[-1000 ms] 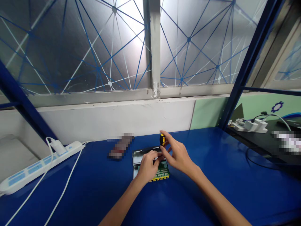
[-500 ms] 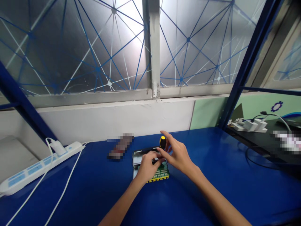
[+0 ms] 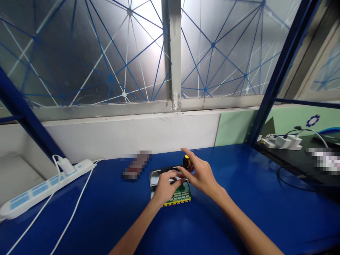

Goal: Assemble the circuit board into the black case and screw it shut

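Note:
A small device with a green circuit board (image 3: pixel 181 196) and a metal casing lies on the blue table (image 3: pixel 106 212). My left hand (image 3: pixel 166 187) rests on the board, fingers curled over it. My right hand (image 3: pixel 200 173) holds a screwdriver with a yellow and black handle (image 3: pixel 186 161) upright over the device, thumb and fingers pinching the handle. The screwdriver's tip is hidden behind my hands.
A white power strip (image 3: pixel 39 189) with a plugged charger and white cables lies at the left. A blurred object (image 3: pixel 136 164) sits behind the device. At the right, a black bench holds white adapters (image 3: pixel 285 141) and cables. A blue frame post (image 3: pixel 278 71) rises at the right.
The screwdriver handle has shifted slightly right and down, with my right fingers turning around it. My left hand stays on the board.

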`<state>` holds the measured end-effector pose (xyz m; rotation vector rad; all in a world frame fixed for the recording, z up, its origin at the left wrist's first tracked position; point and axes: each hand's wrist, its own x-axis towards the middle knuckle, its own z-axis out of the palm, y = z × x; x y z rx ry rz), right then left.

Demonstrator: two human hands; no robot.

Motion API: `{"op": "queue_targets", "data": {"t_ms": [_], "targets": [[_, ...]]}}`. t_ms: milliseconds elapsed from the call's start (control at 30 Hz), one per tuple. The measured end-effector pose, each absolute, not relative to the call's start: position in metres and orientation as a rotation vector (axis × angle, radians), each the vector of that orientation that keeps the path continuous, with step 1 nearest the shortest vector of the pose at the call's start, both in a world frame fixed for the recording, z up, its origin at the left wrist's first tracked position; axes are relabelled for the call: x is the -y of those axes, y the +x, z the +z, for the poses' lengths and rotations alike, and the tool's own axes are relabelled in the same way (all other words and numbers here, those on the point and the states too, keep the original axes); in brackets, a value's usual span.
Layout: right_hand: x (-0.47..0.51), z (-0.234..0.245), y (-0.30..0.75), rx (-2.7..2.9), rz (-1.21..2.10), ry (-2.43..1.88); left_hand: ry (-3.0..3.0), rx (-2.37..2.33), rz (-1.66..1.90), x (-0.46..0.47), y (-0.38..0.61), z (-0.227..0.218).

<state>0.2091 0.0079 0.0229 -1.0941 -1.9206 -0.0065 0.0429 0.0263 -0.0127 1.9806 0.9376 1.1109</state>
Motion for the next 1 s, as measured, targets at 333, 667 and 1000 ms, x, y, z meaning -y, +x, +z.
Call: {"op": "queue_targets", "data": {"t_ms": [333,667,1000], "targets": [[-0.004,0.028,0.209,1.958,-0.038,-1.074,1.934,-0.871,1.157,-0.029,0.041,-0.016],[-0.005,0.029,0.208,1.936,0.029,-1.086,2.023,-0.992,1.16,-0.024,0.043,-0.017],[-0.004,0.03,0.209,1.939,-0.009,-1.066,2.033,-0.978,1.158,-0.026,0.044,-0.019]]}}
